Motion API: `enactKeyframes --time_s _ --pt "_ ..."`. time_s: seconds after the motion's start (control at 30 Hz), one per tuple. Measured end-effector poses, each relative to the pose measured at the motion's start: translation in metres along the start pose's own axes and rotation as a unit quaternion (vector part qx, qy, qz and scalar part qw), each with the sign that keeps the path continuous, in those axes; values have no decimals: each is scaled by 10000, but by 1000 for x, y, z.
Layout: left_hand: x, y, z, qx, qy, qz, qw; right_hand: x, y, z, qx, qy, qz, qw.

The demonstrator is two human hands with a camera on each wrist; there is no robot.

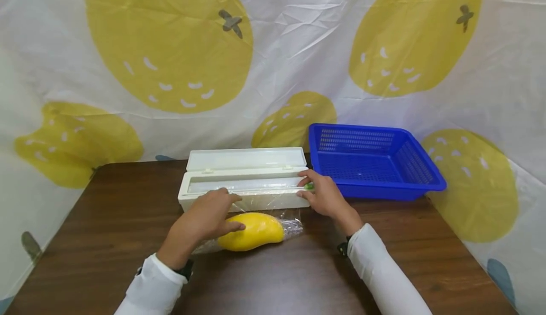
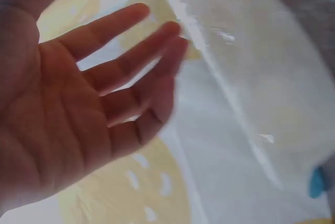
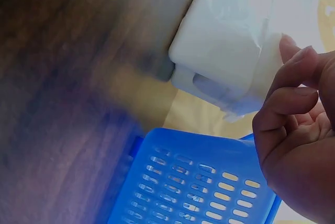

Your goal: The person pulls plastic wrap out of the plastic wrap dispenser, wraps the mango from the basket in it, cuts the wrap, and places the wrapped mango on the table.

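Note:
A yellow mango (image 1: 251, 232) lies on the table in clear plastic wrap (image 1: 291, 228), which stretches up to a long white cling film dispenser (image 1: 273, 202). The dispenser's lid (image 1: 246, 159) is tipped back, and a pale film roll (image 1: 243, 185) lies inside. My left hand (image 1: 209, 216) hovers at the dispenser's front left, thumb over the mango. Its fingers are loosely spread in the left wrist view, with nothing in the palm. At the dispenser's right end, the thumb and fingers of my right hand (image 1: 323, 195) pinch a small green slider (image 1: 309, 187) on the front rail.
A blue slotted plastic basket (image 1: 375, 189) stands at the back right, close beside the dispenser. Behind the brown wooden table (image 1: 273, 282) hangs a white cloth (image 1: 294, 35) printed with yellow fruit.

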State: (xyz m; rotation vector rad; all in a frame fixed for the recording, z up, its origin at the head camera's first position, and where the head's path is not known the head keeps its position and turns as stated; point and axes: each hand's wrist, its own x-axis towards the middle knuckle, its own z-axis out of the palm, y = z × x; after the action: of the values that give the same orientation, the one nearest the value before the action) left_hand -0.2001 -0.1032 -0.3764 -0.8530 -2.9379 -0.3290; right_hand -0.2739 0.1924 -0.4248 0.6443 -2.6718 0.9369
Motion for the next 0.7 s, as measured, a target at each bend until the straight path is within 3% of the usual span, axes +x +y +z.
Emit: enactKeyframes --time_s 0.13,0.3,0.37,0.53,0.7 --pt "27 17 -10 58 420 690 9967 -3 3 6 183 156 91 9997" --pt "81 44 -5 74 686 1725 9826 -6 7 13 468 442 151 9978" --pt "101 53 1 163 649 1956 9784 -6 8 14 508 548 89 9972" --pt "139 72 18 890 238 2126 9728 -7 10 14 409 745 -56 9964" --pt "154 82 32 1767 95 2137 9607 -9 12 12 395 831 -137 9957"
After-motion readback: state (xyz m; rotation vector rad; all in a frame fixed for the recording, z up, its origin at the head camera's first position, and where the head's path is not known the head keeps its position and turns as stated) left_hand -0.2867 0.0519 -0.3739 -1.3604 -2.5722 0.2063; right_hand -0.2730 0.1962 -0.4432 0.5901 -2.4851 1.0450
